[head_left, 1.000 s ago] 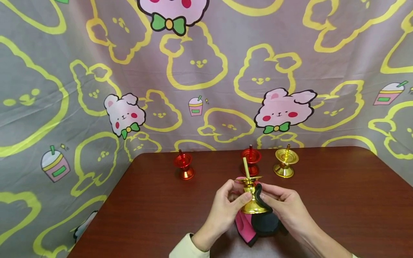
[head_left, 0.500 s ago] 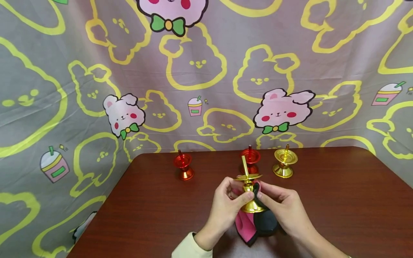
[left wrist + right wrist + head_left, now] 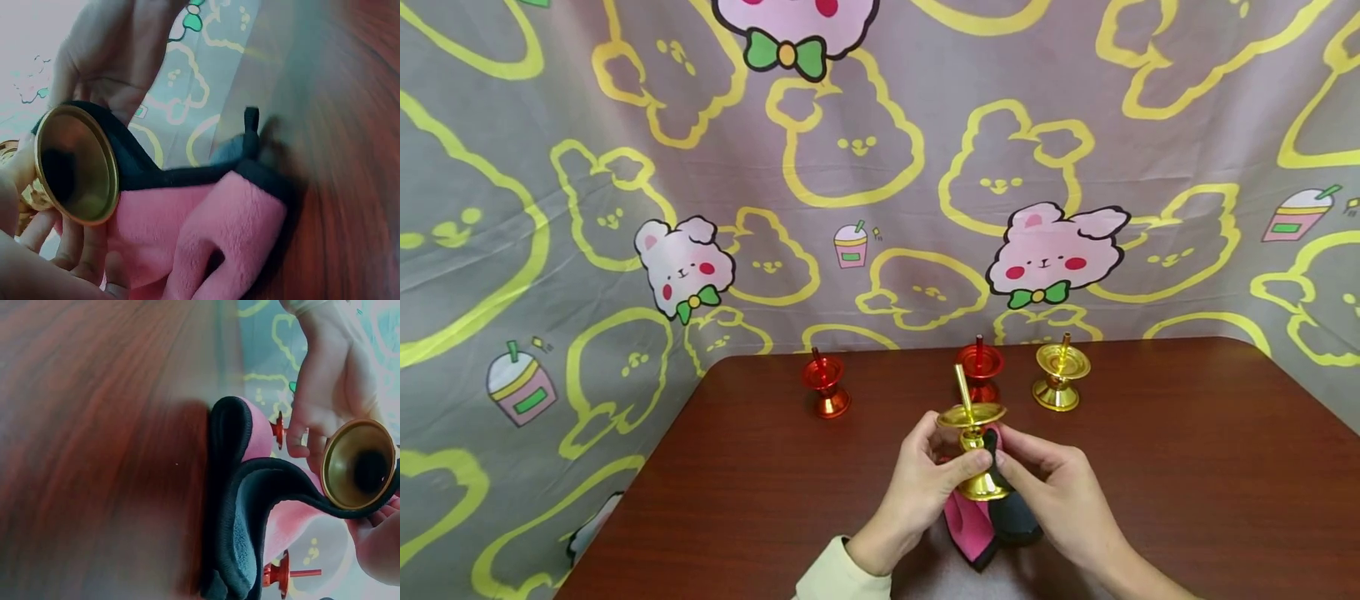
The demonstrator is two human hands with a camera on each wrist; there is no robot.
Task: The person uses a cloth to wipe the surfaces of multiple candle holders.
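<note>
Over the front of the table, my left hand point(image 3: 910, 492) holds a shiny gold candle holder point(image 3: 982, 487) with thumb and fingers around its stem. Its dish and thin spike lean slightly left, and the hollow underside of its base point(image 3: 78, 165) faces the left wrist camera. My right hand point(image 3: 1063, 487) pinches a pink and black cloth point(image 3: 970, 529) against the holder's right side. Below the hands the cloth hangs in folds to the tabletop; the right wrist view shows its black edge point(image 3: 272, 464) curving up to the holder's base. The fingers behind the stem are partly hidden.
Toward the back of the brown table point(image 3: 737, 500) stand a red candle holder point(image 3: 827, 387) on the left, another red one point(image 3: 980, 362) behind my hands, and a gold one point(image 3: 1060, 379) at right. A patterned curtain point(image 3: 850, 183) hangs behind the table.
The held candle holder has tipped, so more of its dish's upper face shows. My right thumb and the cloth have shifted slightly left against it. Both hands keep their grip.
</note>
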